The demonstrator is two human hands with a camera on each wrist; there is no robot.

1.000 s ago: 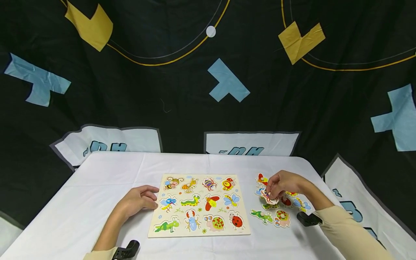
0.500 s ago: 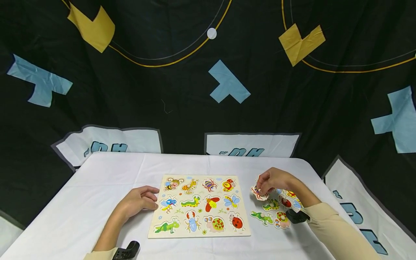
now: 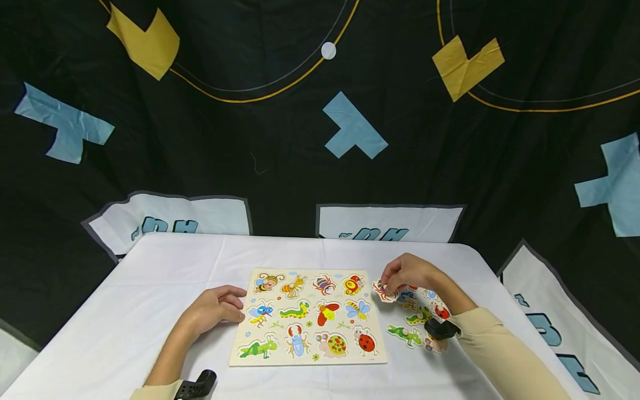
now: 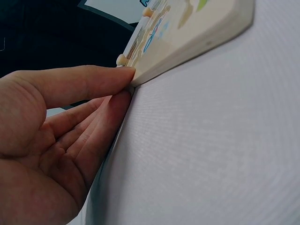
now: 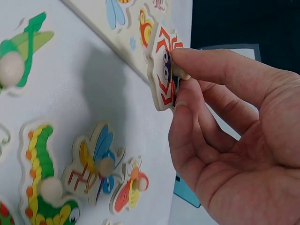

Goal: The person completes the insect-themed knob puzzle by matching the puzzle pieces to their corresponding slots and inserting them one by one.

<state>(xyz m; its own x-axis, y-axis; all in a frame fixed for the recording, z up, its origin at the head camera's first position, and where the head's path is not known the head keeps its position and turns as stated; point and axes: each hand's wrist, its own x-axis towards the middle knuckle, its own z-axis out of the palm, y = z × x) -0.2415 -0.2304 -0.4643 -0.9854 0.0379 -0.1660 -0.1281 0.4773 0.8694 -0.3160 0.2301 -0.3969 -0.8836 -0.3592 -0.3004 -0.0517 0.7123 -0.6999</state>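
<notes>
My right hand (image 3: pixel 411 274) holds a wooden spider puzzle piece (image 3: pixel 384 291) just off the right side of the puzzle board (image 3: pixel 306 360). In the right wrist view, thumb and fingers pinch the small knob behind the spider piece (image 5: pixel 161 70), which is tilted on edge above the table. My left hand (image 3: pixel 212 311) rests at the board's left edge; its fingertips touch that edge in the left wrist view, with fingers fairly straight. Printed insects cover the board, among them a matching spider picture (image 3: pixel 324 285) in the top row.
Loose knobbed pieces lie right of the board, including a grasshopper piece (image 3: pixel 405 335), a caterpillar piece (image 5: pixel 40 178) and a ladybird piece (image 3: pixel 440 311). Some are partly hidden by my right arm. A white cloth covers the table (image 3: pixel 165 266); a dark curtain (image 3: pixel 280 166) hangs behind.
My right hand has moved left from the pile toward the board, carrying the spider piece, which has come away from the other pieces. The left hand stays at the board's edge.
</notes>
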